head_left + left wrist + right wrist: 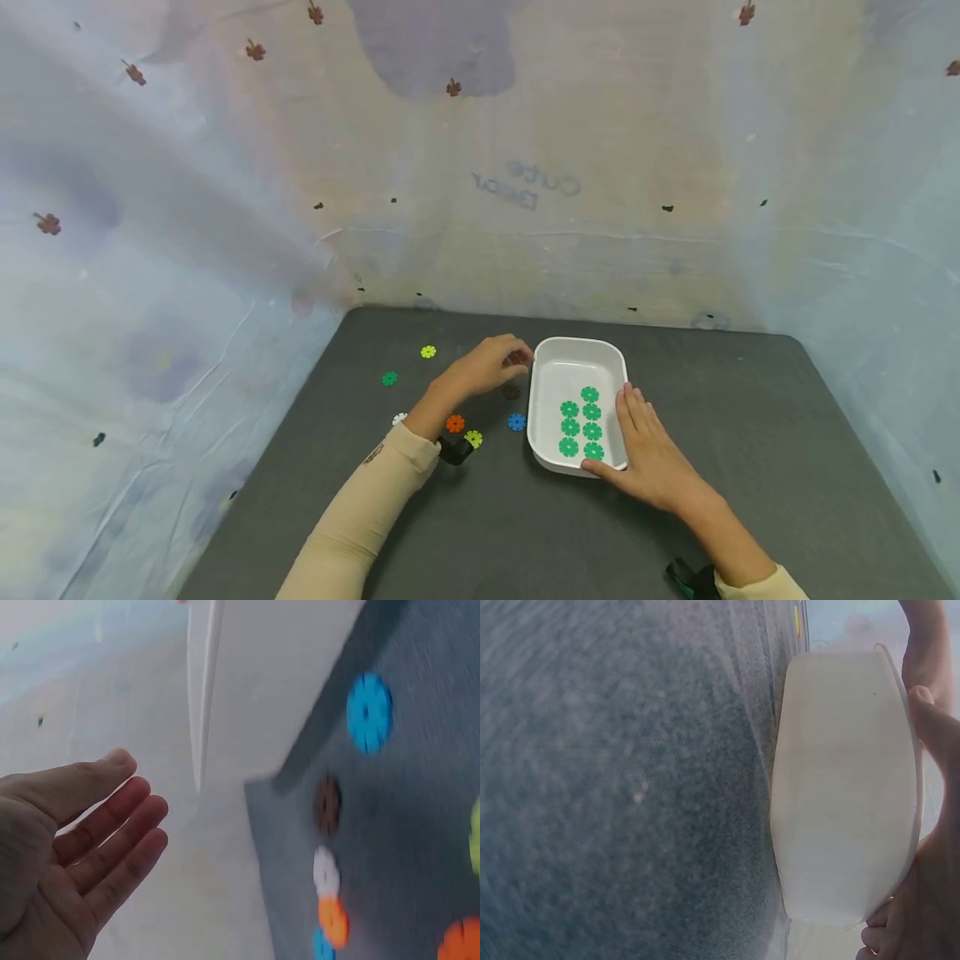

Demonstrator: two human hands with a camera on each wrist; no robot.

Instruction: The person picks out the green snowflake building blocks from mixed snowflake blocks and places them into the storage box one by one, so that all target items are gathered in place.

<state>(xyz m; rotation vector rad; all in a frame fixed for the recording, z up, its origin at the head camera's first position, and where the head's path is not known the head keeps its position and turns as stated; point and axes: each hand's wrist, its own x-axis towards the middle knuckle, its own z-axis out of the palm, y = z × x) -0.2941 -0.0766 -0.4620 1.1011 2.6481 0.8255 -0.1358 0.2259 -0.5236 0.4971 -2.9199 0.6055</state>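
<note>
A white rectangular tray (553,379) stands on the grey table, holding several green flower-shaped discs (592,412) laid in two columns on its right side. My right hand (654,462) rests along the tray's right rim with fingers extended and the thumb at the near corner. In the right wrist view, that hand touches the rim above the tray's outer wall (847,787). My left hand (489,365) hovers by the tray's left rim. The left wrist view shows its fingers loosely bent and nothing held. Under it, a brown disc (511,392) lies partly hidden.
Left of the tray lie loose discs: blue (516,422), orange (455,424), yellow-green (473,438), white (399,418), green (389,378) and yellow (428,352). My left forearm passes over some. A patterned sheet (570,250) hangs behind the table (712,400).
</note>
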